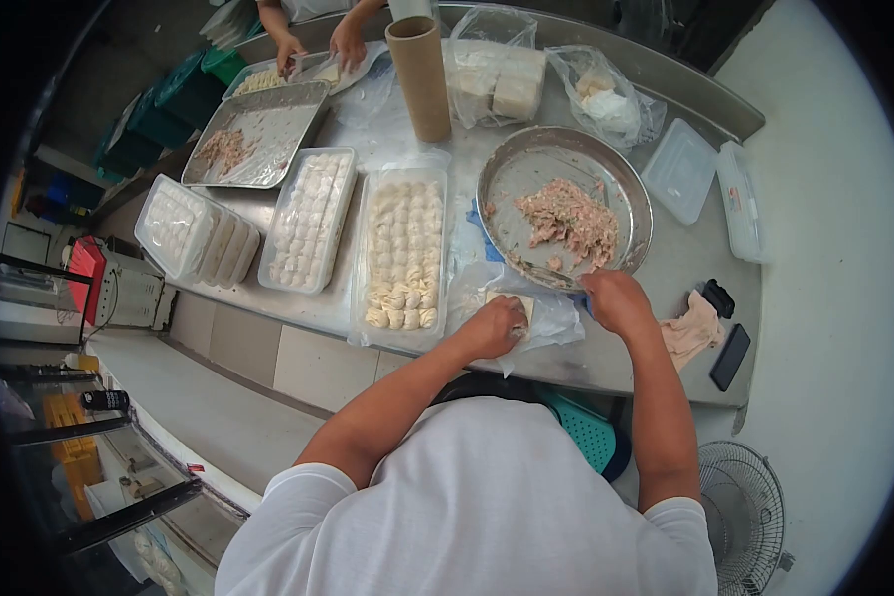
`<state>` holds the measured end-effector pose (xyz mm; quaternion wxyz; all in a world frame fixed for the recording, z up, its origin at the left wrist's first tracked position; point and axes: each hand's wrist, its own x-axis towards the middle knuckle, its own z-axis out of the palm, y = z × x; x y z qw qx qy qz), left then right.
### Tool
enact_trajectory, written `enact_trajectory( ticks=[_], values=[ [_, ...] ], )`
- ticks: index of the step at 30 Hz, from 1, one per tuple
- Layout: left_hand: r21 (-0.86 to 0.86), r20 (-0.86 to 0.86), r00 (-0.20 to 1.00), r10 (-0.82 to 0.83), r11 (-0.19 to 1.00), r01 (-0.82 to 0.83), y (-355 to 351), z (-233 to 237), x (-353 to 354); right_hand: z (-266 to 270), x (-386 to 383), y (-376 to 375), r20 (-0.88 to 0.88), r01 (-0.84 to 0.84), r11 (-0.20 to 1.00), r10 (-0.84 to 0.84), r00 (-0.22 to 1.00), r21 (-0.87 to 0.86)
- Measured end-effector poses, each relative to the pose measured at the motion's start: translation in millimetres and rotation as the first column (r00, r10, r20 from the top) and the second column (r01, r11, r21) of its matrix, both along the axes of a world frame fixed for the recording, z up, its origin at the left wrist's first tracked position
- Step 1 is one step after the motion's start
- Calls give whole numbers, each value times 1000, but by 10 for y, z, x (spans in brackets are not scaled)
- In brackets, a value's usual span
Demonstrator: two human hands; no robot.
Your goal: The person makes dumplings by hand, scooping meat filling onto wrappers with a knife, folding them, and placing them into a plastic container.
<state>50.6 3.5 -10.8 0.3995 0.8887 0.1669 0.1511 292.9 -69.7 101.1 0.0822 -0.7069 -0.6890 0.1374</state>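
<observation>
My left hand point(504, 326) is closed, its fingers curled over a pale square dumpling wrapper point(524, 304) on a sheet of clear plastic point(558, 326). My right hand point(618, 300) is closed around the handle of a flat spatula point(548, 276), whose blade lies at the near rim of a round metal pan point(644, 189). A mound of pinkish minced filling point(571, 221) sits in that pan. Left of my left hand stands a plastic tray point(359, 248) holding rows of dumplings point(401, 268), the nearest ones yellower.
Left are a filled container point(298, 221), stacked containers point(184, 233) and a metal tray point(258, 129) with filling. A cardboard tube point(419, 84), bagged blocks point(497, 84) and lids point(680, 171) stand farther back. A phone point(730, 358) lies right. Another person's hands point(346, 42) work opposite.
</observation>
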Motion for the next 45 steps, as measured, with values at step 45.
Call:
enact_trajectory(
  ticks=[45],
  values=[
    [-309,-20,879,476,833,-458,95,823,-390,-121,-141,14,104,279,958,-286,953,70]
  ],
)
